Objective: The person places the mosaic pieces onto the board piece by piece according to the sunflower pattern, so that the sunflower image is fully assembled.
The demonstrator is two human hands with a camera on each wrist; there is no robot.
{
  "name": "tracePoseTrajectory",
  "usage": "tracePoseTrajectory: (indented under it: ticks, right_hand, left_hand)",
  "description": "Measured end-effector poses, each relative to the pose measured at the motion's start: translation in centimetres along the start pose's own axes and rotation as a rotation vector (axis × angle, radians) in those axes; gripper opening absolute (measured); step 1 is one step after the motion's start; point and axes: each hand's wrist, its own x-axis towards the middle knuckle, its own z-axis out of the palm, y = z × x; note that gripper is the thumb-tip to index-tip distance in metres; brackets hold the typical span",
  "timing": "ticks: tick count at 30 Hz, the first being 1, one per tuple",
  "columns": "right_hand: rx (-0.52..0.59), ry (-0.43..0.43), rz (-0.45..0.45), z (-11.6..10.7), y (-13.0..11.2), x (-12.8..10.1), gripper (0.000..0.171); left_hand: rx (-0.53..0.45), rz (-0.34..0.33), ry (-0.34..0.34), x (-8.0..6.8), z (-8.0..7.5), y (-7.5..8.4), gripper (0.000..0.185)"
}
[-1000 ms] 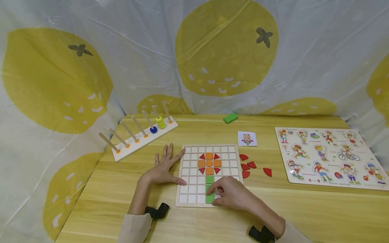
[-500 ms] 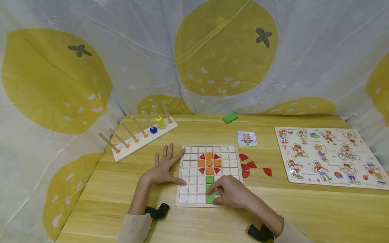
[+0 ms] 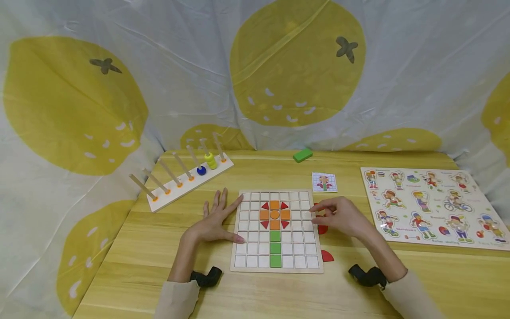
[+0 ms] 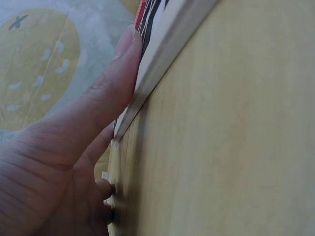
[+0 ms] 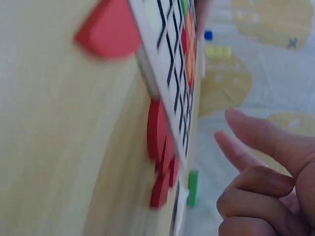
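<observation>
In the head view, a wooden grid board (image 3: 295, 269) holds three green squares (image 3: 275, 248) in a column. Above them is a cross of orange squares (image 3: 285, 215) around an orange circle, with red triangles (image 3: 284, 205) at its corners. My left hand (image 3: 211, 223) rests spread at the board's left side, thumb (image 4: 106, 88) and index finger touching its edge. Over the right edge hovers my right hand (image 3: 340, 217); its thumb and index finger stand apart with nothing between. Red quarter-circle pieces (image 3: 322, 229) lie partly hidden beneath it, and another red quarter circle (image 3: 327, 256) lies at the board's lower right.
A pattern card (image 3: 324, 182) lies behind the board, with a green block (image 3: 303, 155) farther back. At the left stands a peg rack (image 3: 191, 179) with blue and yellow rings. A sports figure puzzle (image 3: 434, 206) lies to the right.
My right hand has left the green squares and moved up and right to the board's right edge. A red quarter circle now lies at the lower right. The left hand stays put.
</observation>
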Motion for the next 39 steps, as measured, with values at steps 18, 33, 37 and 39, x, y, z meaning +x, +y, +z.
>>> tracePoseTrajectory:
  ticks: [18, 33, 37, 39]
  right_hand:
    - [-0.027, 0.097, 0.126, -1.0, 2.9, 2.9, 0.029]
    - [-0.051, 0.093, 0.121, -1.8, 3.0, 2.6, 0.029]
    - [-0.073, 0.096, 0.126, -1.9, 3.0, 2.6, 0.028]
    - [-0.078, 0.097, 0.115, -1.9, 3.1, 2.6, 0.026]
  left_hand:
    - [-0.005, -0.007, 0.0, -0.1, 0.0, -0.1, 0.117]
    - [-0.004, -0.007, 0.004, 0.0, -0.1, 0.1, 0.118]
    - [-0.001, -0.01, 0.006, 0.0, 0.0, 0.0, 0.118]
    - [-0.001, -0.009, 0.006, 0.0, 0.0, 0.0, 0.118]
